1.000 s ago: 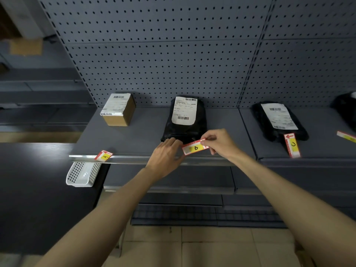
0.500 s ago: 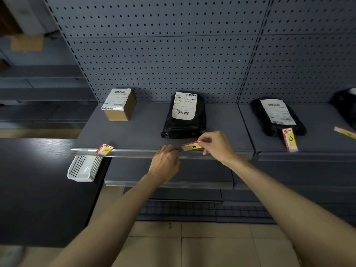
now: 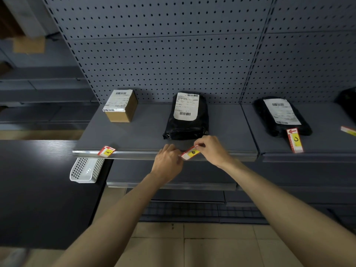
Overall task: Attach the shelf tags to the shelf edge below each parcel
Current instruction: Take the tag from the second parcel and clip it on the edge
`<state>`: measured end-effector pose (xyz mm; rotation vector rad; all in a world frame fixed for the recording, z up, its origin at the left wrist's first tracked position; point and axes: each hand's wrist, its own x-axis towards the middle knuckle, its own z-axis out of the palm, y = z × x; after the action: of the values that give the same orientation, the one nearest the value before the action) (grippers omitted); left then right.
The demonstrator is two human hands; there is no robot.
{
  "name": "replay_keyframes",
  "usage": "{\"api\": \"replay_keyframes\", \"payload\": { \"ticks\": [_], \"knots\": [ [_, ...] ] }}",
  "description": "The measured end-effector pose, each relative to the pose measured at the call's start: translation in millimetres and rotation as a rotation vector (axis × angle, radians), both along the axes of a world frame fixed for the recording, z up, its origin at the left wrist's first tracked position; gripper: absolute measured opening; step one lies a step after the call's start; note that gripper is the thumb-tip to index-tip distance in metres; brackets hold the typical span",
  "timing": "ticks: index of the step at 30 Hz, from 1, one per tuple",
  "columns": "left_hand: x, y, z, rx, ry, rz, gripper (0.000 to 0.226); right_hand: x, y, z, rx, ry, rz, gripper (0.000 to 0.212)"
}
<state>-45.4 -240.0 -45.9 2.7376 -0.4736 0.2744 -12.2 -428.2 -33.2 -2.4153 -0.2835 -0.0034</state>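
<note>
While both hands pinch it, the rectangular tag B (image 3: 190, 153) meets the metal shelf edge (image 3: 134, 155).

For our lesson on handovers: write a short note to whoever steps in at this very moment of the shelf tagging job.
Left hand: at the shelf edge, fingers at the left end of tag B.
Right hand: pinching tag B's right end, below the middle black parcel.
Done: tag A sits at the edge, though left of the cardboard box; check it.
In progress: tag B, not yet seated.
Left: tag C lies loose on the shelf by the right black parcel; another tag lies far right.
</note>
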Motion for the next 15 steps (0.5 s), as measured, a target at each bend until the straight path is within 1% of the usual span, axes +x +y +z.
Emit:
{"api": "replay_keyframes", "payload": {
  "ticks": [3, 4, 6, 8, 11, 15],
  "knots": [
    [2, 2, 0, 0.020, 0.001, -0.014, 0.024, -1, 1, 3, -0.073, -0.027, 0.011, 0.013],
    [3, 2, 1, 0.021, -0.003, -0.021, 0.023, -3, 0, 5, -0.099, -0.041, 0.016, 0.016],
    [6, 2, 6, 0.002, -0.019, -0.027, 0.018, -7, -3, 10, -0.153, -0.082, 0.009, 0.031],
    [10, -1, 14, -0.009, -0.040, -0.027, 0.015, -13, -10, 18, -0.242, -0.147, -0.023, 0.039],
    [15, -14, 28, -0.006, -0.064, -0.055, 0.014, -25, -26, 28, -0.361, -0.223, -0.056, 0.037],
    [20, -54, 46, -0.007, -0.080, -0.128, 0.013, -36, -64, 42, -0.453, -0.257, -0.097, 0.033]
  ]
}}
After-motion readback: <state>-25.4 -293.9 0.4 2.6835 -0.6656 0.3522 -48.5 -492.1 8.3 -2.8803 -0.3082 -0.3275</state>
